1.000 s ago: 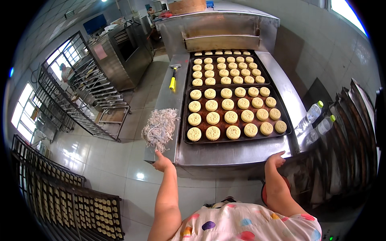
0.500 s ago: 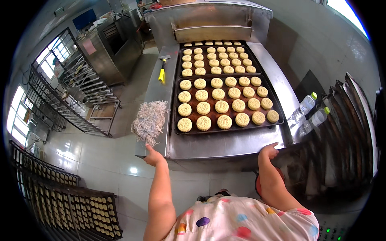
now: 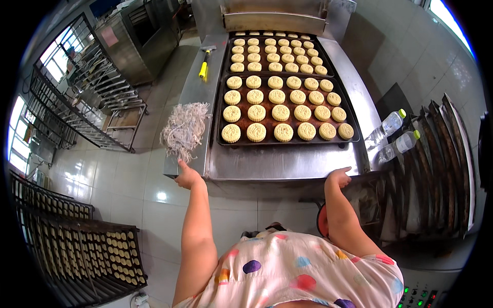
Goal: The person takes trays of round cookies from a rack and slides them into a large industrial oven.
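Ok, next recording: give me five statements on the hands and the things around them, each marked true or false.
1. The person's bare left hand is at the front edge of the stainless-steel table. True.
2. The bare right hand grips a bottle. False: it is at the table's front edge.
3. The yellow-handled scraper lies beyond the shaggy grey-white string bundle. True.
4. The round pale-yellow pastries lie heaped in a pile. False: they sit in rows on dark metal trays.
5. Clear plastic bottles with yellow-green caps are right of the trays. True.
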Demonstrator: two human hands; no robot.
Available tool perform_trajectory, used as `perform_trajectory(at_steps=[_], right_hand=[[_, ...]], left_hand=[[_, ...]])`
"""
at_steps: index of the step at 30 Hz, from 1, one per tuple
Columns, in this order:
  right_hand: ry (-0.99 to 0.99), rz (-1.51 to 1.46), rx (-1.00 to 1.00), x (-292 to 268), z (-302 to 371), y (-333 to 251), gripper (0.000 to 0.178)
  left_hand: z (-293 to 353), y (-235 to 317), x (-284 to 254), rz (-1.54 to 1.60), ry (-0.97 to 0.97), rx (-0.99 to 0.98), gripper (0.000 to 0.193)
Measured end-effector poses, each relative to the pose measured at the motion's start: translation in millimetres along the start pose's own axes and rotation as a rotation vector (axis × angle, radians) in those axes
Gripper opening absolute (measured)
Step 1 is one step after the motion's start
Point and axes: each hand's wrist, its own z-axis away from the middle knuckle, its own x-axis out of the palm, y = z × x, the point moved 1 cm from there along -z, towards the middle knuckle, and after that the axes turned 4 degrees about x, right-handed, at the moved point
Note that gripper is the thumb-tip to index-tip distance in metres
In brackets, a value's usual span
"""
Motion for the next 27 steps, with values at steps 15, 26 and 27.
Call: perform_trajectory(at_steps=[15, 26, 27], right_hand=[[0.005, -0.017, 0.002, -2, 4, 2, 0.069], [0.045, -0.007, -0.007, 4, -1, 6, 0.067], [0.047, -0.004, -0.010, 5, 1, 5, 0.067]], left_hand=[[-8, -8, 6, -0.044, 0.042, 0.005, 0.089], [4, -4, 0, 0.012, -0.015, 0.011, 0.087], [1, -4, 0, 0.016, -0.009, 0.021, 0.086]])
